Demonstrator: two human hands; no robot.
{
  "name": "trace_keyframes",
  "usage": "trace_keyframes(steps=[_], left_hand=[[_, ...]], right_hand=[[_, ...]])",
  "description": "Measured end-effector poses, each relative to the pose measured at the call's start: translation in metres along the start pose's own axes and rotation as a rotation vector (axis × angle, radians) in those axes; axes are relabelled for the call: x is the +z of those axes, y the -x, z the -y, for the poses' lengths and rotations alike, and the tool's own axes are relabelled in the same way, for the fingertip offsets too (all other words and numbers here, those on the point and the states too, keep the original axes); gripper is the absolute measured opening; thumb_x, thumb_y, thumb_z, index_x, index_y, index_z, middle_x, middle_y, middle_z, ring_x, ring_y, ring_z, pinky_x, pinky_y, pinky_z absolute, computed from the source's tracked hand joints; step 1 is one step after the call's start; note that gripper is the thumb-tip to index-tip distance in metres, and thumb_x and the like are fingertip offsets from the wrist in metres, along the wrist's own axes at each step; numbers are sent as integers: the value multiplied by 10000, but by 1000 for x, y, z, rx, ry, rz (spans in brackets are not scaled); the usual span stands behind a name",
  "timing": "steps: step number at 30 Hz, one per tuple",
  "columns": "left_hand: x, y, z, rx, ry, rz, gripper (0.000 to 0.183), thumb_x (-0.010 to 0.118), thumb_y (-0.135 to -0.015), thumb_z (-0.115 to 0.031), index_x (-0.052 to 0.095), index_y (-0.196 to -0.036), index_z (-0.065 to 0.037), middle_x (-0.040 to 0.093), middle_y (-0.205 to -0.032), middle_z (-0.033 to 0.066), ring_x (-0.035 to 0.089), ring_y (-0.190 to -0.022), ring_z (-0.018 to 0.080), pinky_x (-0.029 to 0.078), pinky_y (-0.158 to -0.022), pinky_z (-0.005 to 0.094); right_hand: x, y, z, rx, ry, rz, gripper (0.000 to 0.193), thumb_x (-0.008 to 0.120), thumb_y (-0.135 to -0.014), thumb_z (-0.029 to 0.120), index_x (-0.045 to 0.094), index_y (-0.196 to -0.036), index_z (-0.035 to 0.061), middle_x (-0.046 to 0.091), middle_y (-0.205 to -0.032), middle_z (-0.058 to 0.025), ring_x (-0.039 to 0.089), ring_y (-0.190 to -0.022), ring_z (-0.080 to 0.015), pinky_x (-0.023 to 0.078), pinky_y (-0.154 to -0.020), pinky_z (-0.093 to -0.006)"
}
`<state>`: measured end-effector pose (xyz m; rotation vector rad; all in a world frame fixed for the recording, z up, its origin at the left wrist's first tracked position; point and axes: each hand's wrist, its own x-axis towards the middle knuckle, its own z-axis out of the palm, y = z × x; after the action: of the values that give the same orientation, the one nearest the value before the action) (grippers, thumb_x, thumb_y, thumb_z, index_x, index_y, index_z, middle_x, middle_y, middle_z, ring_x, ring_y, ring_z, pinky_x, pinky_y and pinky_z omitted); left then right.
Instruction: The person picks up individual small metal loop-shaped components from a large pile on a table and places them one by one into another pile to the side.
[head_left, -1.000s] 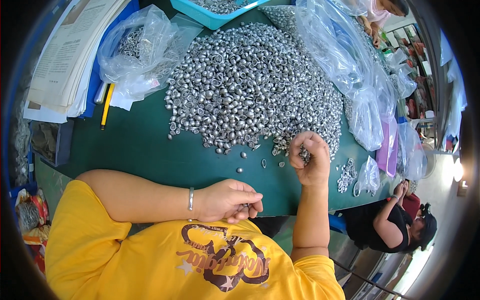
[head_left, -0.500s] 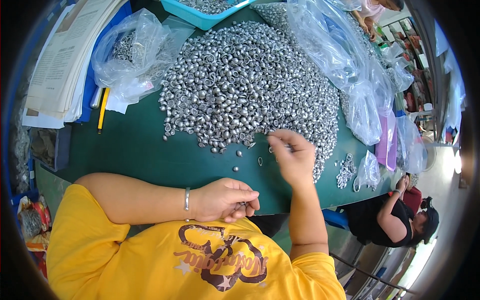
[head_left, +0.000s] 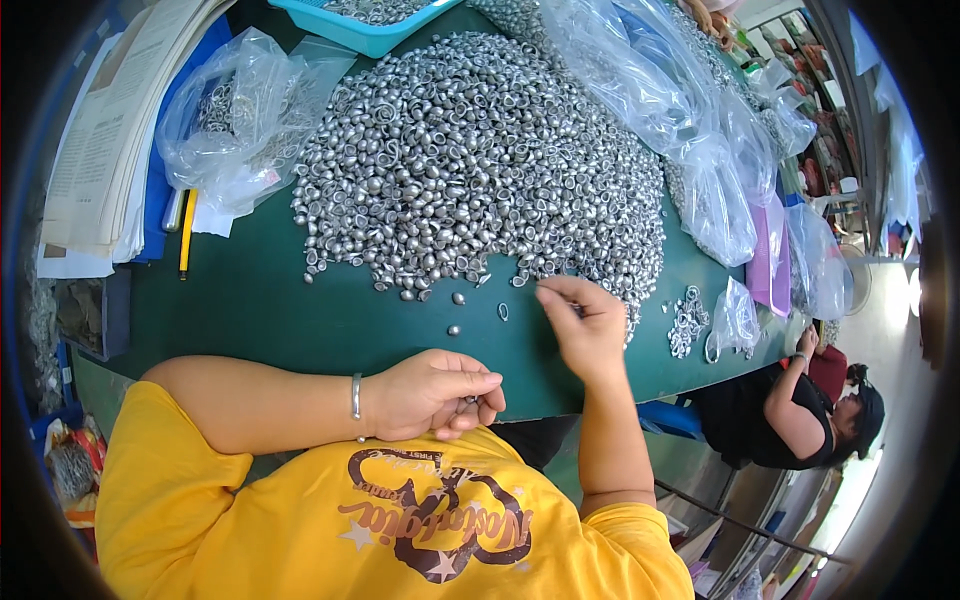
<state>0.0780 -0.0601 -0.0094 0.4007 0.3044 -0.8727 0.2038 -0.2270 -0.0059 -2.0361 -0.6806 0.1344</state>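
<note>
A broad heap of small silver-grey metal pieces, rounded caps and rings, covers the middle of the green table. My right hand is at the heap's near edge, thumb and forefinger pinched together; what they hold, if anything, is hidden. Close to my body, my left hand is turned partly palm-up with its fingers curled around small metal pieces. Between the hands and the heap lie a loose oval ring and a rounded metal piece.
At the left are stacked papers, a yellow pencil and a clear bag of rings. A blue basket stands at the back. Plastic bags and a purple tray line the right, where another person sits.
My right hand has drawn slightly toward me and to the right, along the heap's edge. My left hand stays curled near my body. The whole view has shifted a little.
</note>
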Motion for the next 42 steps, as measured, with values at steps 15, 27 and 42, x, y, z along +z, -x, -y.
trace_keyframes(steps=[15, 27, 42], left_hand=[[-2, 0, 0, 12, 13, 20, 246, 458, -909, -227, 542, -827, -11, 550, -750, 76, 454, -567, 88, 363, -444, 201], [-2, -1, 0, 12, 20, 20, 249, 456, -910, -229, 542, -825, -11, 554, -737, 75, 453, -559, 83, 363, -436, 195], [-3, -1, 2, 17, -4, 23, 249, 462, -907, -237, 538, -833, -12, 546, -736, 69, 448, -555, 85, 361, -438, 197]], right_hand=[[-3, -7, 7, -121, 335, 29, 90, 596, -755, 50, 635, -836, 44, 587, -670, -123, 578, -584, -279, 465, -528, -332], [-7, -3, 18, -125, 408, 126, 86, 629, -735, 62, 636, -820, 51, 582, -669, -118, 569, -574, -271, 458, -526, -323], [7, -13, 19, -146, 514, 126, 101, 649, -715, 62, 648, -816, 55, 588, -672, -117, 564, -567, -253, 469, -542, -294]])
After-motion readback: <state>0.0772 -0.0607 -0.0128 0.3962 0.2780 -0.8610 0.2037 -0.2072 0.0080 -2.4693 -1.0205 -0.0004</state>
